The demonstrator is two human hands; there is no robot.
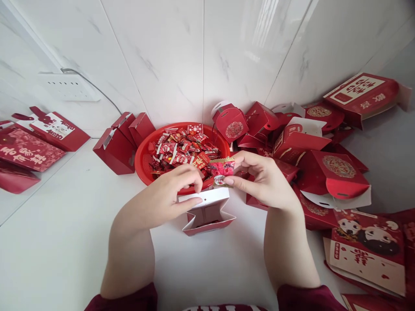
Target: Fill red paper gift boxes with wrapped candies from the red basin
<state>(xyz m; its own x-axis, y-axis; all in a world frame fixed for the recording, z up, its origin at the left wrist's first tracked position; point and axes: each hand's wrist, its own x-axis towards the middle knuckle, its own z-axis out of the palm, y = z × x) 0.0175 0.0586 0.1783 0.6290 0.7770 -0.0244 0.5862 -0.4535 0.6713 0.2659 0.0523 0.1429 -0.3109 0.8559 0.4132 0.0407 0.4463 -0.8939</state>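
Observation:
An open red paper gift box (210,226) with a white inside stands on the white table, its mouth facing up. My left hand (177,190) is closed at the box's raised white flap, the thumb lying across it. Above that flap, my right hand (259,177) pinches a red wrapped candy (220,170) between thumb and fingers. Just behind both hands, a round red plastic basket (141,162) holds many wrapped candies (183,149). The bottom of the box is in shadow, so its contents cannot be made out.
A heap of red gift boxes (340,170) fills the right side. More red boxes (118,142) stand left of the basket, and others (32,149) lie at the far left. A tiled wall (168,56) with a socket strip (69,86) and cable closes off the back.

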